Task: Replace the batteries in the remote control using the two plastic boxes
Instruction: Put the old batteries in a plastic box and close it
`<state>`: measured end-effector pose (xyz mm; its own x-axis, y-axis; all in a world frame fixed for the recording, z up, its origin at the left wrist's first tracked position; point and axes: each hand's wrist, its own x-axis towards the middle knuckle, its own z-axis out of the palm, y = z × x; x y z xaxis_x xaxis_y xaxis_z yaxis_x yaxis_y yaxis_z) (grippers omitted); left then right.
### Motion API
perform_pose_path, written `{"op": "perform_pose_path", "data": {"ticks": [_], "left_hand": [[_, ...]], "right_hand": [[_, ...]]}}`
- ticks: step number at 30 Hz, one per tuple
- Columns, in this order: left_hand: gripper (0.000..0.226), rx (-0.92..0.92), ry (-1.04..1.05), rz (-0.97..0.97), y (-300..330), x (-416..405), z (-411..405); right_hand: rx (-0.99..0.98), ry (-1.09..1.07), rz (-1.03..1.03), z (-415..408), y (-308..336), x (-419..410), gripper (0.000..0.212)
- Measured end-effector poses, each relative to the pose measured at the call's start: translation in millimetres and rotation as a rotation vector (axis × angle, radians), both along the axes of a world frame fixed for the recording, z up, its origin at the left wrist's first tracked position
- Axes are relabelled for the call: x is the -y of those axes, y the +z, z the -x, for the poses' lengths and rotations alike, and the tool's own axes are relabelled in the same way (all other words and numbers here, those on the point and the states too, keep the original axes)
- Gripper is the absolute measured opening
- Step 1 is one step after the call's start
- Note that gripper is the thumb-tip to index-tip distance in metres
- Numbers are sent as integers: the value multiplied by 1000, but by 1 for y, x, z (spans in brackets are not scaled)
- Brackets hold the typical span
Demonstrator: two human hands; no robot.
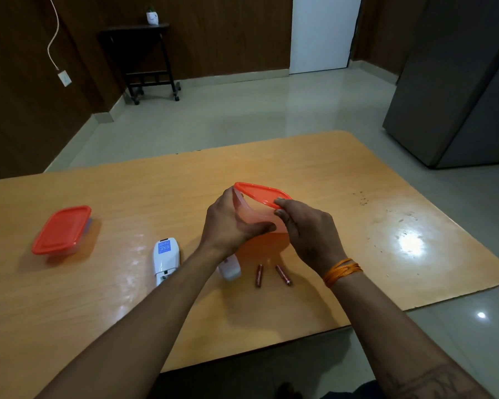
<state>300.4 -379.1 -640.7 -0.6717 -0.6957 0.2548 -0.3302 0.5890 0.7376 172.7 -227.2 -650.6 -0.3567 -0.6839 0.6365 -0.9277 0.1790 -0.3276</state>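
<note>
Both batteries (259, 275) (283, 274) are lying low in the frame beside the open remote (164, 260). Above them at centre, my left hand (231, 226) is gripping a clear box (257, 218) while my right hand (308, 228) is pinching its red lid (260, 194). At left, another lidded box (61, 230) is sitting.

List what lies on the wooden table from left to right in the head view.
Closed clear plastic box with red lid → white remote control lying face down → white battery cover → first dark red battery → second dark red battery.
</note>
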Motion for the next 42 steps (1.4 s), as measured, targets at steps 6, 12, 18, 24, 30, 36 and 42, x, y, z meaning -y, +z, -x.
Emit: {"op": "perform_pose_path", "data": {"ticks": [6,12,18,24,30,36,42], "left_hand": [[107,26,-21,9,0,6,-1],[119,76,-62,-44,2,13,-11],[121,154,-18,-37,-5,17,-15],[113,195,51,-49,-9,23,-14],[89,242,80,-74,-7,17,-17],[96,295,120,-83,4,8,-22],[89,277,184,52,14,-10,-38]], "right_hand": [[-36,-37,50,-4,4,6,40],[113,-229,216,18,15,3,29],[286,-379,268,51,4,-22,32],[478,-528,193,71,-8,-41,34],[560,-571,-24,75,-19,-53,33],[488,-613,-104,69,-16,-50,36],[274,-600,-184,52,-4,-49,33]]}}
